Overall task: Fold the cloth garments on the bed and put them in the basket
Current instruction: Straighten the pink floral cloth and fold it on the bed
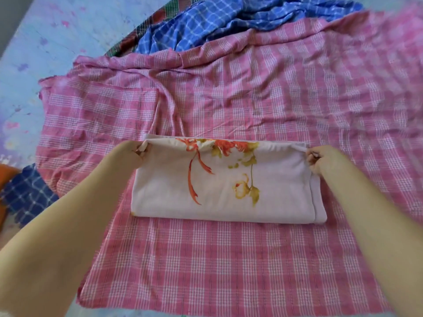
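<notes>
A white cloth with orange and yellow flowers (224, 186) lies folded into a rectangle in the middle of the view. It rests on a spread pink checked cloth (286, 99). My left hand (131, 154) pinches the white cloth's far left corner. My right hand (322, 161) pinches its far right corner. The far edge between the hands is lifted slightly and sags a little. No basket is in view.
A crumpled blue checked cloth (217, 21) and a green and red checked one (146, 30) lie at the far side of the bed. The light blue bedsheet (39, 42) shows at left. A dark blue checked cloth (25, 195) beside something orange (6, 172) sits at the left edge.
</notes>
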`<state>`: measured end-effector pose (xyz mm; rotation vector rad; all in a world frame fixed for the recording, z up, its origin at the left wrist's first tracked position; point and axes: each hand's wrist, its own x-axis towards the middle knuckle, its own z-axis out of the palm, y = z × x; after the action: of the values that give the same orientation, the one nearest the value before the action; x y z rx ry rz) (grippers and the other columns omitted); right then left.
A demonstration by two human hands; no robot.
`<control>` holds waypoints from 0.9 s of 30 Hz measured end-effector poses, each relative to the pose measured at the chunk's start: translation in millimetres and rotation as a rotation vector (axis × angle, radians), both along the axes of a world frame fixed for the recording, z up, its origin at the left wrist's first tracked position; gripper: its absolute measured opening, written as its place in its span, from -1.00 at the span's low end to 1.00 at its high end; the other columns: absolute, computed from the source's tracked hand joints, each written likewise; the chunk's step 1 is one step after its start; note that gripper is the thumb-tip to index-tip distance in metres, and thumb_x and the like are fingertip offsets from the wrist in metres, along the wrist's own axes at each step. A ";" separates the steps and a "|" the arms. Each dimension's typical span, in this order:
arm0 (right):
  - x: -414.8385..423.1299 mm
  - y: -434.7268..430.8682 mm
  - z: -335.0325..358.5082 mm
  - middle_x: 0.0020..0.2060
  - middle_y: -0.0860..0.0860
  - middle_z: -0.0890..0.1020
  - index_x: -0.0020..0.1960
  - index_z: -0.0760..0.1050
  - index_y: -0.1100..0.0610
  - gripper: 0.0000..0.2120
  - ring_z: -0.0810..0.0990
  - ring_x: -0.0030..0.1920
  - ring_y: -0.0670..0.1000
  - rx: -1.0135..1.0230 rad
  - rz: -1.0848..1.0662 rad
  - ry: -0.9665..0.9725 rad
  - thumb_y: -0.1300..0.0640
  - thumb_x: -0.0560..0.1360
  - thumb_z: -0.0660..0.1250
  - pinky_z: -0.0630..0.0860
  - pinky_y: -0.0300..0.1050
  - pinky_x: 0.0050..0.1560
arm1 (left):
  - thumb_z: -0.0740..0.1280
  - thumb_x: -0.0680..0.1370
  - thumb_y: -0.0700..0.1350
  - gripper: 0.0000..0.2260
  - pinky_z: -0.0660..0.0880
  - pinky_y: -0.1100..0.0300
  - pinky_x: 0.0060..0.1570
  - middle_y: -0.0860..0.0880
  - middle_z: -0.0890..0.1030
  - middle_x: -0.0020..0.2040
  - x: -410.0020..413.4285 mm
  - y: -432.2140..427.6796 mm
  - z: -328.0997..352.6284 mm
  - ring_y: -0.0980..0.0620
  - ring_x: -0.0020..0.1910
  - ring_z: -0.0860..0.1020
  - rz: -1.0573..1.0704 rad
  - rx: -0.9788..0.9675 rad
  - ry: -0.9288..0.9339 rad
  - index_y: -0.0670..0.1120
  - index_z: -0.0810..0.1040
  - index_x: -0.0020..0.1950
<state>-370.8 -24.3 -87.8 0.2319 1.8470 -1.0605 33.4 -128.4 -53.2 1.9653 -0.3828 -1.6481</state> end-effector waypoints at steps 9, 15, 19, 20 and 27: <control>12.9 8.5 -32.8 0.00 0.04 0.57 0.26 0.38 0.16 -0.54 0.58 -0.11 0.12 0.143 0.287 0.700 0.05 0.41 0.32 0.50 -0.04 -0.15 | 0.25 0.53 0.04 -0.52 0.33 -0.10 0.31 -0.18 0.43 0.34 -46.0 19.6 -66.9 -0.22 0.33 0.38 -0.622 -0.467 -0.941 -0.11 0.33 0.41; 36.0 89.5 -60.5 0.13 0.24 0.55 0.31 0.36 0.25 -0.41 0.53 0.11 0.27 0.331 0.562 0.923 -0.09 0.43 0.37 0.47 0.12 0.02 | -0.04 0.58 0.14 -0.53 0.04 -0.33 0.39 -0.07 0.24 0.50 -133.1 60.3 -101.1 -0.24 0.49 0.14 -1.596 -0.974 -1.093 0.10 0.24 0.48; 53.9 118.2 -71.8 0.03 0.21 0.56 0.25 0.40 0.22 -0.38 0.55 -0.02 0.25 0.419 0.592 0.916 -0.23 0.41 0.33 0.49 0.08 -0.13 | -0.24 0.52 0.29 -0.42 -0.20 -0.34 0.39 -0.02 0.03 0.56 -155.1 47.6 -133.9 -0.08 0.54 -0.06 -1.580 -0.738 -1.089 0.16 -0.05 0.52; 53.5 120.1 -71.1 0.01 0.17 0.56 0.23 0.40 0.21 -0.37 0.56 -0.05 0.22 0.414 0.596 0.876 -0.26 0.40 0.33 0.48 0.05 -0.15 | -0.25 0.50 0.31 -0.41 -0.25 -0.34 0.38 -0.02 0.01 0.56 -157.5 41.6 -136.7 -0.08 0.54 -0.07 -1.554 -0.697 -1.122 0.17 -0.06 0.52; 23.3 115.8 -50.9 -0.17 -0.03 0.63 0.05 0.49 0.16 -0.60 0.62 -0.13 0.01 0.226 0.531 0.381 -0.06 0.35 0.49 0.49 -0.09 -0.19 | -0.04 0.58 0.21 -0.47 -0.16 -0.35 0.37 -0.18 0.11 0.53 -198.9 84.4 -122.6 -0.29 0.50 0.05 -1.427 -0.798 -1.136 0.10 0.10 0.52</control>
<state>-347.5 91.5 -138.7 -0.3413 2.1994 -0.5485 -165.5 -44.0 -175.8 1.6592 -2.7513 -0.3190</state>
